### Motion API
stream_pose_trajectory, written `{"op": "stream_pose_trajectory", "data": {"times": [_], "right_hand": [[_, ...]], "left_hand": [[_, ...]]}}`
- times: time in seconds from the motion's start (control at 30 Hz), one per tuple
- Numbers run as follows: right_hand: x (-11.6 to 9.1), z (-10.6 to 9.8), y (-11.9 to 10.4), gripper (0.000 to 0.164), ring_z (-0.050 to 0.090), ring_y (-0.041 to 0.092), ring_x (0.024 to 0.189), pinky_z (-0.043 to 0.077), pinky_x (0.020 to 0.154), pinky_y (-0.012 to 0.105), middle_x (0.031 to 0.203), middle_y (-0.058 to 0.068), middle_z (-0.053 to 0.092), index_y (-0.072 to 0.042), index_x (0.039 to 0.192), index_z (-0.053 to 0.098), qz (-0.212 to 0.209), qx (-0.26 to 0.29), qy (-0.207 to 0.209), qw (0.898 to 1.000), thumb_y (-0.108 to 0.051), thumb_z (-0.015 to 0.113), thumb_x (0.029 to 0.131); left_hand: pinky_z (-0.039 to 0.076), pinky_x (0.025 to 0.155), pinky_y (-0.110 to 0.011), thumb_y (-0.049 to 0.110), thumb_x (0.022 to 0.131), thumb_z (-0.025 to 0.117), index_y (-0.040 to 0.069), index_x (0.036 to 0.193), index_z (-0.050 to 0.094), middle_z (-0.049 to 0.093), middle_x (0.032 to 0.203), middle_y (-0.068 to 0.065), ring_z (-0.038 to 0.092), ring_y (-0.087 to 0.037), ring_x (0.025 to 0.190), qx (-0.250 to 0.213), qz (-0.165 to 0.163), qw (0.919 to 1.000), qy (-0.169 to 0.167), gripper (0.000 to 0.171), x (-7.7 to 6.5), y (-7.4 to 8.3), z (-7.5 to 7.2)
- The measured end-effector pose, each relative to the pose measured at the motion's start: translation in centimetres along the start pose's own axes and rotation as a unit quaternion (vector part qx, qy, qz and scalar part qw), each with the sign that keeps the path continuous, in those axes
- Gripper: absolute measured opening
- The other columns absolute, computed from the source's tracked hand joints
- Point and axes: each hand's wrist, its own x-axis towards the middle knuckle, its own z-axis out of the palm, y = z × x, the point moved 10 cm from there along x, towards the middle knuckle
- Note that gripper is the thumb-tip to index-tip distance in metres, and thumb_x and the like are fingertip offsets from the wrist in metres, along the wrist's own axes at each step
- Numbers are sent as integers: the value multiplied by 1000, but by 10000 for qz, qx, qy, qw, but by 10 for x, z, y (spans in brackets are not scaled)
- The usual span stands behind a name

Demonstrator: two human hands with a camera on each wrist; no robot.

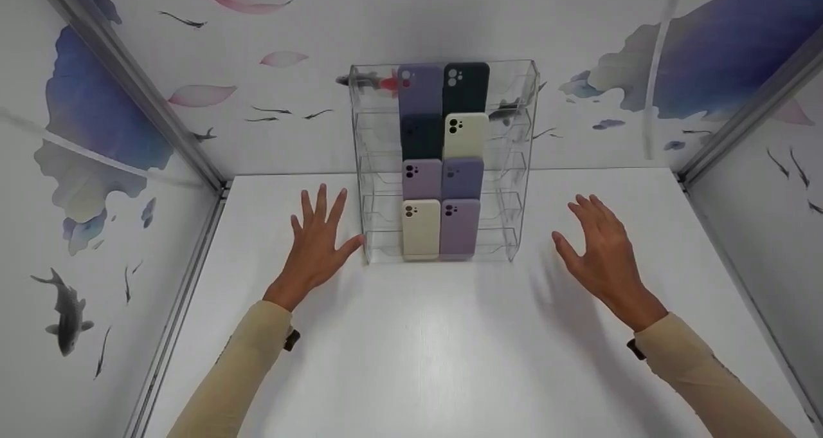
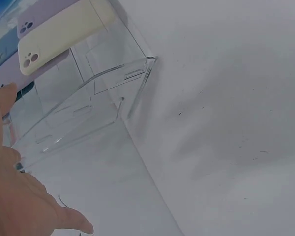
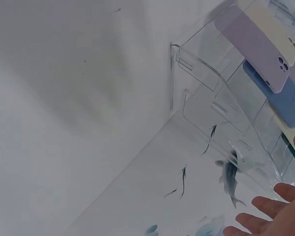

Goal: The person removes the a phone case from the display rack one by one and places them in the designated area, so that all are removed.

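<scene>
A clear tiered acrylic rack stands at the back of the white table, holding phone cases in two columns. In the bottom row are a cream phone case and a lilac one; blue-purple, dark green, cream and lilac cases fill the tiers above. My left hand is held left of the rack, fingers spread, its thumb tip overlapping the rack's side in the head view. To the right of the rack, apart from it, my right hand hovers with fingers extended and thumb out. Both hands hold nothing.
White side walls printed with fish and blue shapes flank the table, with metal strips along the left edge. The back wall rises right behind the rack. Beige sleeves cover both forearms.
</scene>
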Motion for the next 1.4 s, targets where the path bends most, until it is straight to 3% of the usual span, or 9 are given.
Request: {"op": "stream_pose_trajectory", "data": {"times": [0.17,0.27,0.8,1.13,1.4], "right_hand": [[5,2,-5,57,58,50,141,49,109,74,148,30,64,12,141,63,-65,106,86,9999,-6,87,92],[8,5,-8,57,59,49,140,50,108,73,148,29,64,12,141,63,-71,176,104,9998,-4,87,92],[32,10,-18,54,64,45,133,56,104,65,144,27,66,10,143,62,-99,393,142,9991,-2,84,95],[40,23,-30,53,63,45,134,55,108,61,143,27,66,9,145,61,-154,726,-16,9972,-4,82,98],[46,39,-46,54,62,44,137,53,113,59,146,28,64,10,147,59,-244,1089,-290,9933,-4,81,100]], "left_hand": [[2,127,-80,52,109,67,20,179,14,-3,184,-20,-17,-46,167,-1140,-316,9929,-158,93,8,-5,3],[4,129,-76,55,110,64,23,179,13,-4,185,-16,-16,-42,168,-1530,-430,9871,-207,92,13,-6,3],[14,132,-69,49,111,65,16,178,19,9,184,-17,8,-42,170,-1791,-348,9832,-63,88,39,0,-8],[17,136,-53,46,111,68,14,177,23,20,183,-13,17,-31,170,-2308,-193,9727,168,87,59,2,-20],[32,130,-59,44,111,68,18,178,22,21,183,-8,28,-38,166,-2710,-135,9622,240,85,69,5,-22]]}}
